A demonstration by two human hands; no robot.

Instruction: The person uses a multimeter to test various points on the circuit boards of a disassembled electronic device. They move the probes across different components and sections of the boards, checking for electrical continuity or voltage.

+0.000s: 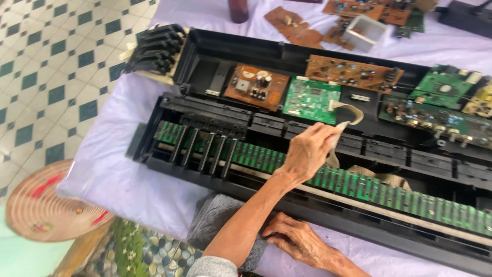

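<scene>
An opened black electronic keyboard case (205, 46) lies across a table covered with a pale lilac cloth (128, 190). My left hand (307, 151) reaches over it and pinches a beige flat ribbon cable (351, 110) that curls up from a green circuit board (311, 99). A long green key-contact strip (359, 184) runs under that hand. My right hand (300, 241) rests flat with fingers spread on the table's near edge, touching a grey towel (215, 220) beside the case's front rail.
A brown circuit board (256, 84) sits left of the green one; more boards fill the case's right side. A block of removed black keys (154, 48) lies at the far left. Loose boards and a white box (364, 32) lie behind. A straw hat (48, 210) is on the tiled floor.
</scene>
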